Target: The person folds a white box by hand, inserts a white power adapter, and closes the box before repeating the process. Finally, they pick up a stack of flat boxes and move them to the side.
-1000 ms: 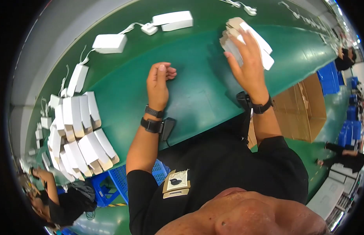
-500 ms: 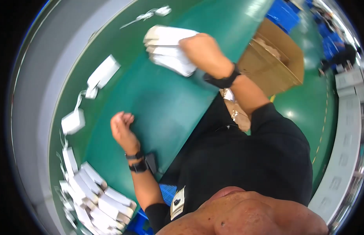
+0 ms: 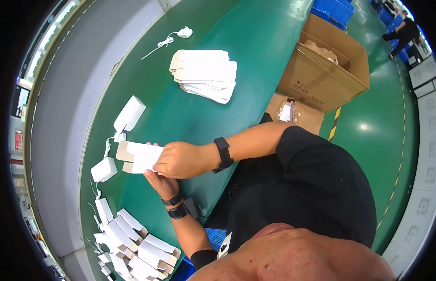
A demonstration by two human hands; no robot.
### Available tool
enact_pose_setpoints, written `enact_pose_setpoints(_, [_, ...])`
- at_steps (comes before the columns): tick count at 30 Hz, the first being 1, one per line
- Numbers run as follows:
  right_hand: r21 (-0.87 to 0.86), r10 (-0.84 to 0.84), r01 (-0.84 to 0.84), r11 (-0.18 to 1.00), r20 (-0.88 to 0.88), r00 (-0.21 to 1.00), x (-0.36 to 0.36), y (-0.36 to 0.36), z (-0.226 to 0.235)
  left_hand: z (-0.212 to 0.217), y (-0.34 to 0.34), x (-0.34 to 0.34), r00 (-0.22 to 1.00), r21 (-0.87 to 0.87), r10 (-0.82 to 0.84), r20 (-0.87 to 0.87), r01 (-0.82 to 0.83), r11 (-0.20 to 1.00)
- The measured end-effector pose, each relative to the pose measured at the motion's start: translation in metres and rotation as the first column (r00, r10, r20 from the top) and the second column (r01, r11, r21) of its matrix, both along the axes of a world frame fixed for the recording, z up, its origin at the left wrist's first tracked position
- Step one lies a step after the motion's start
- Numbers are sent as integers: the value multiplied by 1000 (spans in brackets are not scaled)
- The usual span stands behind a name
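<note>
In front of me, over the green table, is a white small carton [image 3: 145,158] with its end flaps sticking out to the left. My left hand [image 3: 162,184] grips it from below, the thumb at the lower edge and fingertips showing past the upper edge. Closed over the carton's right end is my right hand [image 3: 182,160], which hides that end. Farther off on the table lies a stack of flattened white cartons [image 3: 204,77], apart from both hands.
Several white open-ended boxes [image 3: 143,248] crowd the near left. Along the far-left strip are a white adapter with cable [image 3: 104,169], a white box [image 3: 130,114] and a white plug with a bundled cable [image 3: 184,33]. A large brown cardboard box [image 3: 316,77] stands right of the table.
My right hand has left the flattened stack and come back toward me with one white carton. My left hand, empty before, now holds that carton too.
</note>
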State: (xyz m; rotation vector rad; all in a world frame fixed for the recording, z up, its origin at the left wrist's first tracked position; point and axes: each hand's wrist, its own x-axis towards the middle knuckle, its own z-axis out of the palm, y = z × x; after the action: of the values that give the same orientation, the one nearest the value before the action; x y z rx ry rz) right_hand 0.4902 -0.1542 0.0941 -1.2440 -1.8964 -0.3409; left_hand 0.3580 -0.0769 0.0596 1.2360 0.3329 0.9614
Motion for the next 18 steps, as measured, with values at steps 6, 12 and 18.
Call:
enact_pose_setpoints(6, [-241,160,-319,917,-509,846,44,-2,35,1,-6,-12,995,-199,-100,1,98,975])
enact_pose_setpoints(12, [-532,115,-388,753,-474,873,119,12,68,17,-26,22,907,-79,-416,70,420,904])
enact_pose_setpoints(18, [-404,146,-662,631,-776,613,134,24,40,22,-17,44,990,47,20,-143,-13,999])
